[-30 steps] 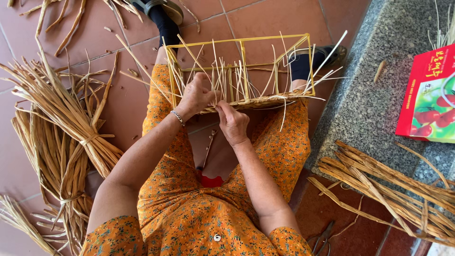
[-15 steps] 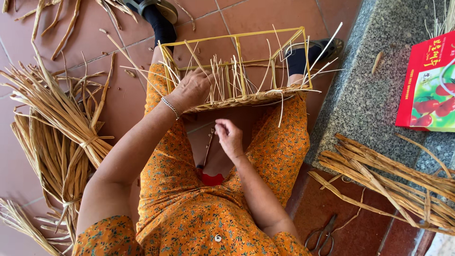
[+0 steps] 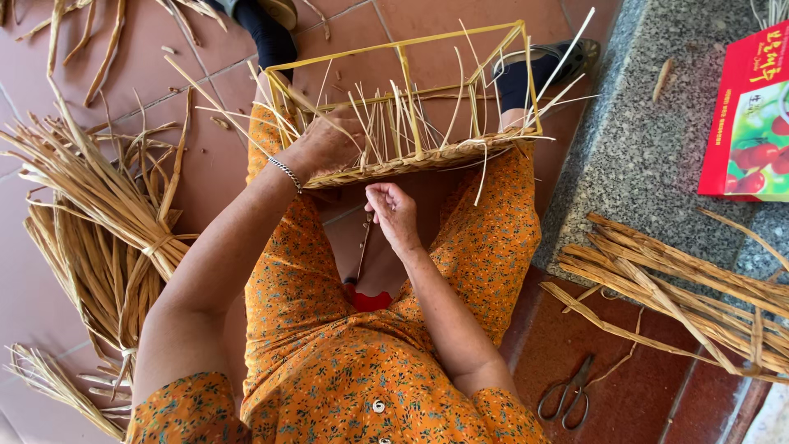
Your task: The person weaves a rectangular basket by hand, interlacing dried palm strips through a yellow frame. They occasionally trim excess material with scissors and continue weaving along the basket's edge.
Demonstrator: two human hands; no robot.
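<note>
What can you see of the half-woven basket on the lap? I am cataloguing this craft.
The basket is a box-shaped yellow frame of thin rods, lying tilted across the knees. Only a low band of pale straw weave runs along its near edge; loose straw ends stick up and out from it. The left hand rests on the weave at its left end. The right hand is just below it, pinching a strand.

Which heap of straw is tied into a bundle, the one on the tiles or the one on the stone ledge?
The straw bundle on the tiles, on the person's left: a straw band cinches it at the middle. The straw on the stone ledge lies loose, unbound.
</note>
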